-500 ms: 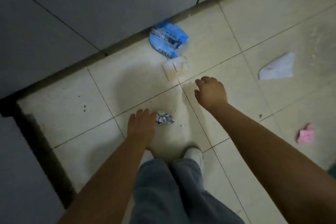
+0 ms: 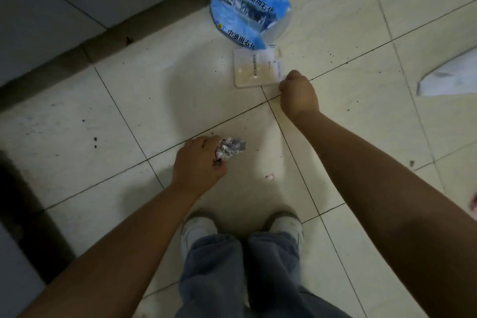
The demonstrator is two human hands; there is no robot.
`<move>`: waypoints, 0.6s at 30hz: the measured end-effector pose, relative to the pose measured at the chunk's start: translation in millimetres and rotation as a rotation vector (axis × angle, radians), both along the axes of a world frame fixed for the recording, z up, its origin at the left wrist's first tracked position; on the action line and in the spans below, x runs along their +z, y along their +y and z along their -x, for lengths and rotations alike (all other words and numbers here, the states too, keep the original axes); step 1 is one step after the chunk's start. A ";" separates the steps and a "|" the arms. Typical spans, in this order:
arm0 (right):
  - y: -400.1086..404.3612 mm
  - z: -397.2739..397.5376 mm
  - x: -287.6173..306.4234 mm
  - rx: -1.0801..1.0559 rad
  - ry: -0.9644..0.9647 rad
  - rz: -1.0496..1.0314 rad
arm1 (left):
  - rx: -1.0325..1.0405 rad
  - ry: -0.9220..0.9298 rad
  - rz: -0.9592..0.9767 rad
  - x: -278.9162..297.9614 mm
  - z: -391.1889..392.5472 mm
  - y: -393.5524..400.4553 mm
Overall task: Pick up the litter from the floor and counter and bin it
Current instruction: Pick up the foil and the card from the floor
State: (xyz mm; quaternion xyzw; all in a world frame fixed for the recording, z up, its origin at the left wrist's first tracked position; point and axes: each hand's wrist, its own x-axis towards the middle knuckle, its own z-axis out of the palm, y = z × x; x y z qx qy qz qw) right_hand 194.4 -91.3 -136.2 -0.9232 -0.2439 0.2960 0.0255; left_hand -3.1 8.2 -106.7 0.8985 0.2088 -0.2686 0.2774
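Note:
On the pale tiled floor, my left hand [image 2: 198,162] is closed around a crumpled silver foil wrapper [image 2: 231,148], which sticks out to the right of my fingers. My right hand [image 2: 298,93] is curled at the lower right corner of a flat white packet [image 2: 254,70], its fingertips pinching that corner. A crumpled blue plastic bag [image 2: 247,10] with printed characters lies just beyond the packet, against the grey cabinet base. A white paper scrap [image 2: 449,77] lies at the right edge.
Grey cabinet doors [image 2: 64,0] and a dark kick strip run along the top and left. My two white shoes [image 2: 196,230] and jeans legs stand at the bottom centre. A tiny pink fleck [image 2: 269,177] and dark crumbs dot the tiles.
The view has dropped closer to the floor. My left hand has closed on the foil wrapper. My right hand has reached forward and curled at the white packet's corner.

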 end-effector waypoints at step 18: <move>-38.0 0.5 39.9 -0.200 0.034 -0.181 | 0.250 -0.049 -0.186 68.0 -92.0 18.5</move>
